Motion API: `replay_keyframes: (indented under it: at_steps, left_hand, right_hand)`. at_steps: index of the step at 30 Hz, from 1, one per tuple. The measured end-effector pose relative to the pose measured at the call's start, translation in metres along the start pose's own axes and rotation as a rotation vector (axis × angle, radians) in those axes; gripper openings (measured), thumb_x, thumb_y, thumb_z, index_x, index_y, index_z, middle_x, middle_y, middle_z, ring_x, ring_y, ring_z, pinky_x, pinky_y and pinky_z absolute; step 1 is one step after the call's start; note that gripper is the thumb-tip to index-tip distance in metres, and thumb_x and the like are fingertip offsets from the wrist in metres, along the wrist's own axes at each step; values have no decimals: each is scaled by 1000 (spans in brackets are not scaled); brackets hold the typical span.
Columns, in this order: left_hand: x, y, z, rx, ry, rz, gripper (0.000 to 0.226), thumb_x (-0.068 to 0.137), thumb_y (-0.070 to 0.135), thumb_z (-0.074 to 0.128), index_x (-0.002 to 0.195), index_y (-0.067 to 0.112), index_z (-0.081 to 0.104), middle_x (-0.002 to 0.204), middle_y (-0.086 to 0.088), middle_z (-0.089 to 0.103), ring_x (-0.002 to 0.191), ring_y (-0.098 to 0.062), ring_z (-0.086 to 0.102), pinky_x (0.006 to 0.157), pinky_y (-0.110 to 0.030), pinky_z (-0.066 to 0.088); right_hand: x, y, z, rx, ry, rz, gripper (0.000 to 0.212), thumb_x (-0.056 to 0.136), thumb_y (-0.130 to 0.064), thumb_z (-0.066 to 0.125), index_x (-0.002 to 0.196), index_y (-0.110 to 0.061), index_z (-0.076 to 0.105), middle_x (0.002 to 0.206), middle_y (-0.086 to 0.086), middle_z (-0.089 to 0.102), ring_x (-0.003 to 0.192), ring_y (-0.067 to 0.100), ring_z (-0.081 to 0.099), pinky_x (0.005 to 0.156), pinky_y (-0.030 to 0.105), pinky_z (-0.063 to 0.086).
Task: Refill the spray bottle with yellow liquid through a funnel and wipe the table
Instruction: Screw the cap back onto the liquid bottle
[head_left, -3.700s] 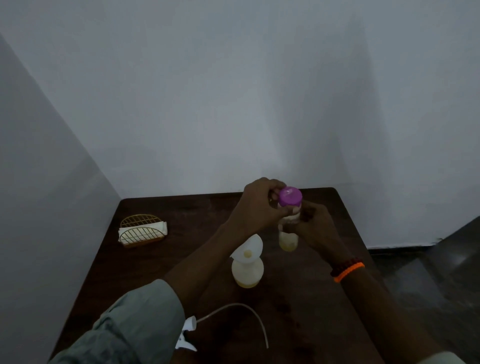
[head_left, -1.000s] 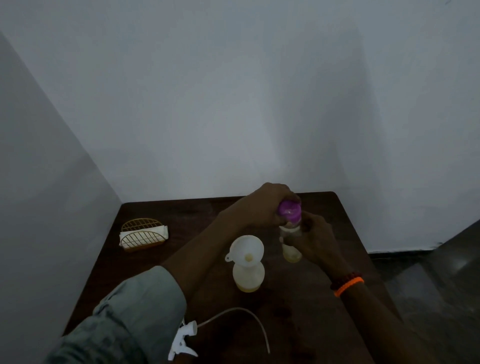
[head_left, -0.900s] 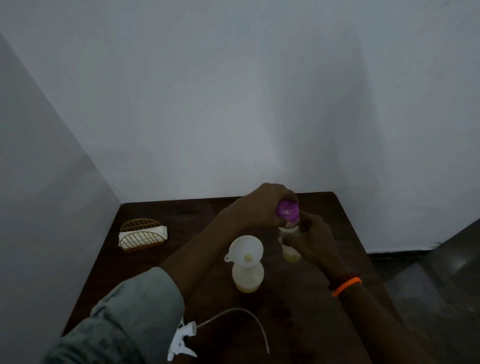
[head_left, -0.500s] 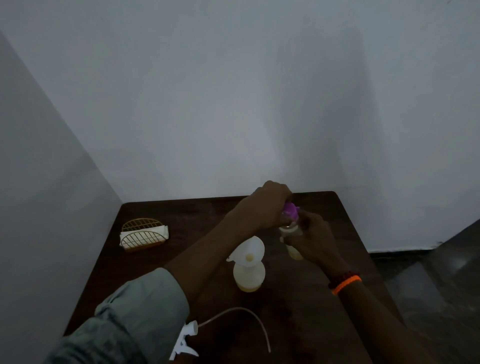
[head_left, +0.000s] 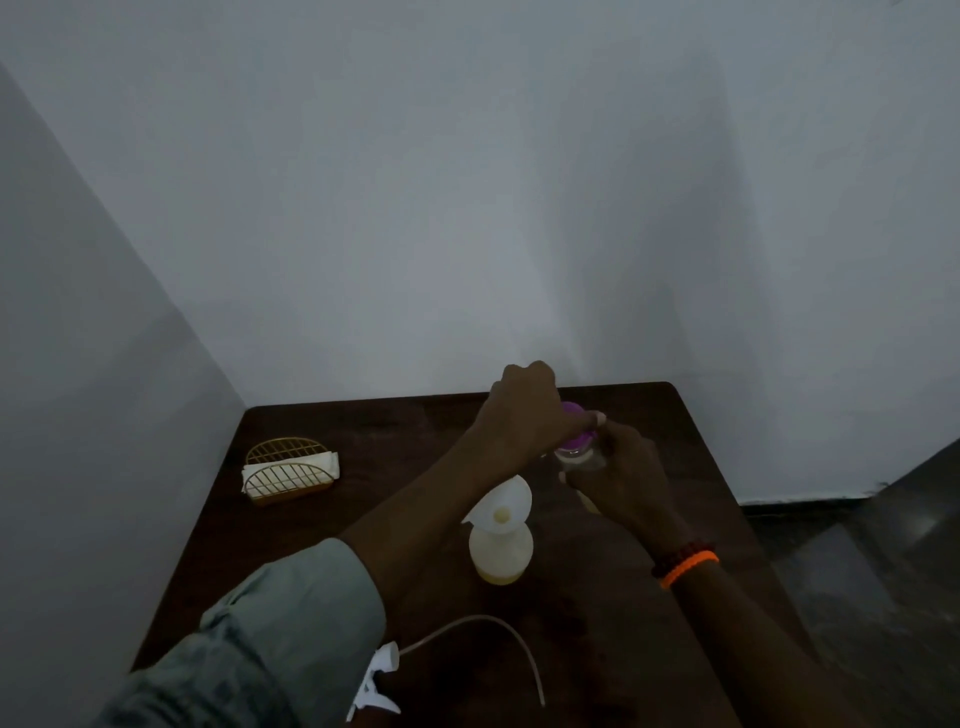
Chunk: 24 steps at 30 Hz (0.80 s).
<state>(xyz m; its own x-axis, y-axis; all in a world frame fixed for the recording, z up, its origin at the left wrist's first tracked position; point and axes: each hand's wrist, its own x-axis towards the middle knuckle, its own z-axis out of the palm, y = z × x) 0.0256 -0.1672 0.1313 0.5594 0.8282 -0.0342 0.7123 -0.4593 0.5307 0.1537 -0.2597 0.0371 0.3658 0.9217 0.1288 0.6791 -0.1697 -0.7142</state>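
Left hand (head_left: 524, 410) grips the purple cap (head_left: 577, 427) atop the small bottle (head_left: 577, 460), whose body the right hand (head_left: 621, 467) clasps. Nearer than this grip stands the spray bottle (head_left: 500, 551), funnel (head_left: 503, 509) in its neck; the trigger head (head_left: 376, 686) lies nearest.

white funnel (head_left: 503, 506) tilted in upright spray bottle (head_left: 500, 556).

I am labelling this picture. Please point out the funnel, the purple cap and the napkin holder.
funnel (head_left: 501, 506): head view, inner cone.
purple cap (head_left: 576, 441): head view, lower rim.
napkin holder (head_left: 283, 477): head view, front wire grid.
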Motion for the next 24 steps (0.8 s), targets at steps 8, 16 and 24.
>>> replay_keyframes:
  at_steps: [8,16,24]
  left_hand:
    - [3,3,-7,52,-146,178,49,70,23,86,112,8,67,106,-10,68,89,-18,68,77,-29,59]
    - [3,-4,-21,88,-198,315,59,72,34,85,122,13,64,115,-5,65,102,-18,64,87,-33,58]
    - [2,-5,-15,108,-135,211,46,72,34,83,105,10,62,90,-1,58,79,-16,63,63,-24,52]
  right_hand:
    - [1,4,0,-41,4,-23,58,67,-28,88,119,-19,63,106,-7,70,94,6,66,87,30,55]
    - [1,5,1,-49,20,-48,57,68,-29,87,119,-18,64,107,-5,71,92,6,65,79,16,46]
    - [6,1,0,-111,38,-103,60,69,-28,87,123,-16,63,109,0,71,95,11,66,88,33,55]
